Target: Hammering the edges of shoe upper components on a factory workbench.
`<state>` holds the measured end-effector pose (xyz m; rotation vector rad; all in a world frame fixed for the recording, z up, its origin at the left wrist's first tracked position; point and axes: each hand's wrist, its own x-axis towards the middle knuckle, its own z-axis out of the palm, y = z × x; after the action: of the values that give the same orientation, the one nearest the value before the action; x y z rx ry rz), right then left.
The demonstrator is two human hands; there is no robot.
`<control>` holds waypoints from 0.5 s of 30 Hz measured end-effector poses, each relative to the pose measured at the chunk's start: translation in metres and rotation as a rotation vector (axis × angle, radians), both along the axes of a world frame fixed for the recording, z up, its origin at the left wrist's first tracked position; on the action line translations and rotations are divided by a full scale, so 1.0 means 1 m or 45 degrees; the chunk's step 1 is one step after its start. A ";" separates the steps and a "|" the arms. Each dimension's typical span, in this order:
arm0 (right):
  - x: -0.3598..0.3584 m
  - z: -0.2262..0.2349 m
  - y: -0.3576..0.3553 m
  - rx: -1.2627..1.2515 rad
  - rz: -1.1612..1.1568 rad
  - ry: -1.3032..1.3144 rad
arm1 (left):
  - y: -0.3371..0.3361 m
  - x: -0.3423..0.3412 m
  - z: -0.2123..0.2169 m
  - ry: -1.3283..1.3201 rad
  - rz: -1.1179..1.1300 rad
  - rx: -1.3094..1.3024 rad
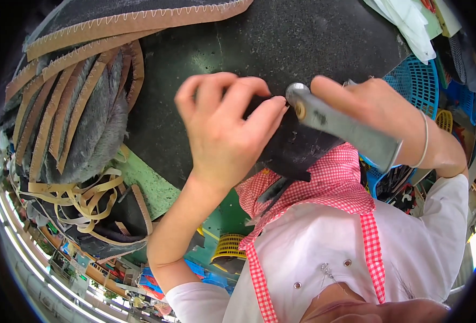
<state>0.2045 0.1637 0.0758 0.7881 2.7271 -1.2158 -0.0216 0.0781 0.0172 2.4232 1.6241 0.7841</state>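
Note:
My right hand (378,99) is wrapped round a hammer, whose handle is mostly hidden behind its metal head (345,126). The head has a rounded face at one end and a flared edge at the other, slightly blurred. That rounded face is close beside the fingertips of my left hand (224,121). With thumb and forefinger pressed together, my left hand holds the edge of a black piece of material (289,148) on the dark work surface. The piece hangs toward my red-and-white checked apron (329,177); its part under my fingers is hidden.
Grey fuzzy pieces with stitched brown edging (81,107) are piled on the left. Below them lie tangled beige strips (87,199). The dark worktop (313,37) spreads ahead. Blue plastic baskets (413,81) stand at right, and white sheets (405,21) lie at the far right.

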 end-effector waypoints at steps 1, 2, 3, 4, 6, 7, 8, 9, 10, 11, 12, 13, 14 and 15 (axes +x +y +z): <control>0.000 0.000 -0.001 -0.018 -0.019 -0.006 | -0.003 -0.001 0.005 0.070 0.097 -0.011; -0.001 -0.001 -0.002 -0.034 -0.039 -0.014 | -0.007 -0.002 0.008 0.110 0.190 -0.077; 0.001 -0.004 -0.001 -0.033 -0.038 -0.011 | -0.010 -0.001 0.005 0.026 0.185 -0.106; 0.004 -0.009 0.000 -0.100 -0.054 0.020 | -0.013 0.000 0.001 -0.057 0.184 -0.130; 0.005 -0.008 0.004 -0.161 -0.064 0.054 | -0.014 0.003 -0.001 -0.175 0.211 -0.227; 0.004 -0.005 0.008 -0.134 -0.036 0.068 | -0.013 0.006 -0.003 -0.302 0.228 -0.337; 0.003 -0.004 0.010 -0.108 -0.008 0.081 | -0.013 0.008 -0.004 -0.301 0.229 -0.337; 0.000 -0.007 0.009 0.087 -0.026 0.208 | -0.013 0.010 -0.005 -0.262 0.226 -0.258; 0.000 -0.006 0.007 0.086 -0.025 0.206 | -0.015 0.012 -0.004 -0.226 0.222 -0.179; 0.002 -0.003 0.003 0.036 -0.065 0.150 | -0.016 0.013 -0.002 -0.227 0.223 -0.180; 0.003 -0.002 0.001 -0.015 -0.104 0.095 | -0.017 0.015 0.002 -0.153 0.208 -0.153; 0.002 -0.003 0.002 -0.005 -0.013 -0.021 | -0.016 0.016 0.003 -0.079 0.191 -0.119; 0.001 -0.005 0.006 0.001 -0.014 -0.021 | -0.015 0.017 0.003 -0.079 0.190 -0.113; -0.001 -0.007 0.010 0.112 -0.013 0.067 | -0.014 0.018 0.002 -0.049 0.180 -0.092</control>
<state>0.2038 0.1742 0.0690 0.7904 2.8393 -1.1418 -0.0040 0.0645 0.0195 2.2511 1.7919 0.7724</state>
